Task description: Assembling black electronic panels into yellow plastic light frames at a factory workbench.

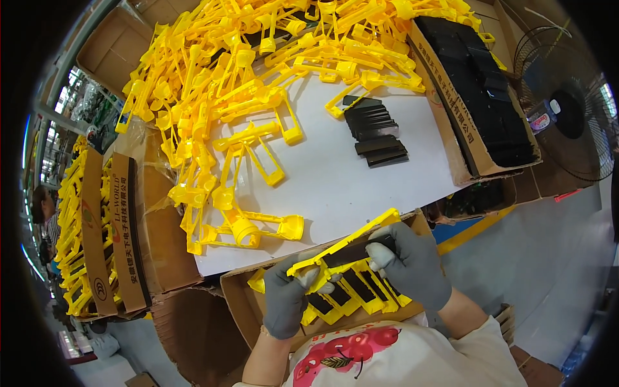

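Both my hands wear grey gloves and meet over a cardboard box at the table's front edge. My left hand (288,298) is closed on the lower left end of a long yellow plastic frame (351,241), which slants up to the right. A flat black strip (347,253) lies along the frame's near side. My right hand (418,266) pinches the strip's right end against the frame, partly hiding both. Below, in the open box (240,308), several yellow frames with black strips (356,286) lie side by side.
Loose yellow frames (193,77) are heaped over the back and left of the white table (329,187). A stack of black strips (377,132) lies at its middle right. Beyond stand a carton of black strips (477,84) and a fan (567,113). Filled cartons (106,238) stand left.
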{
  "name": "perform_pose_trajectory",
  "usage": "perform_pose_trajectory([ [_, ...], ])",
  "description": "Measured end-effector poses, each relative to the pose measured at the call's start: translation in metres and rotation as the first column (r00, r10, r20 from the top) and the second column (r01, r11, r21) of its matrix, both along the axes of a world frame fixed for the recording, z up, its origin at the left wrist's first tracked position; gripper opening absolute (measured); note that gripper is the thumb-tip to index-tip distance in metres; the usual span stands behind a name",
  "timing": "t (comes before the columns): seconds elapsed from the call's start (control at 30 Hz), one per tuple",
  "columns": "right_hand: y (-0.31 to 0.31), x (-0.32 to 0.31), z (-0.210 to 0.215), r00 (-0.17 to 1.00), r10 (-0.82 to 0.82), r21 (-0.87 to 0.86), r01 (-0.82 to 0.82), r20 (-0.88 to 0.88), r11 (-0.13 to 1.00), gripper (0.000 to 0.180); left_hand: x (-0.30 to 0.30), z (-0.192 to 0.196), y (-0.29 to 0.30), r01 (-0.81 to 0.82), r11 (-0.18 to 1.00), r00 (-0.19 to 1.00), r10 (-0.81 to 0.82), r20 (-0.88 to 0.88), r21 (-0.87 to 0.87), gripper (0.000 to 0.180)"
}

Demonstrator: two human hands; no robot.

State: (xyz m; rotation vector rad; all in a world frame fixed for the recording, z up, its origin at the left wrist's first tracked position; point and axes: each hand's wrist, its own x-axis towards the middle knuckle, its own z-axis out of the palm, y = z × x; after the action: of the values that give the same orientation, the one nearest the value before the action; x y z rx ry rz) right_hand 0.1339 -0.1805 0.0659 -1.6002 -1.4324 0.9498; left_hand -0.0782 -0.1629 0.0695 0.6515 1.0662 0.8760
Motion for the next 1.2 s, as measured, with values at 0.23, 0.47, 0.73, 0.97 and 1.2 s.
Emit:
perform_pose_trajectory([
  [0.23,0.005,-0.004,0.000,0.997,0.026,-0.116,-0.035,-0.079,0.993,0.020,0.005,0.003,-0.001,-0.002,1.000,0.997,0.003,-0.072,0.014,0.028],
  [0.47,0.004,-0.001,-0.001,0.874,-0.137,0.330,-0.028,0.465,0.944,0.052,-0.014,0.007,-0.006,0.064,0.997,0.971,-0.071,-0.228,-0.039,0.028],
  [0.73,-0.003,-0.016,-0.035,0.939,0.296,-0.012,-0.299,0.174,0.954,0.027,-0.039,-0.005,-0.029,0.033,0.997,0.961,-0.052,-0.270,-0.073,0.022],
  [0.97,0.013,-0.027,-0.043,0.803,0.582,-0.112,-0.572,0.126,0.813,0.036,-0.075,-0.009,-0.047,-0.030,0.998,0.913,0.005,-0.408,-0.057,0.026],
  [1.2,0.208,0.074,-0.053,0.748,-0.218,0.288,0.037,0.627,0.957,0.031,-0.170,0.015,-0.026,0.056,0.966,0.827,-0.186,-0.531,-0.251,0.022],
])
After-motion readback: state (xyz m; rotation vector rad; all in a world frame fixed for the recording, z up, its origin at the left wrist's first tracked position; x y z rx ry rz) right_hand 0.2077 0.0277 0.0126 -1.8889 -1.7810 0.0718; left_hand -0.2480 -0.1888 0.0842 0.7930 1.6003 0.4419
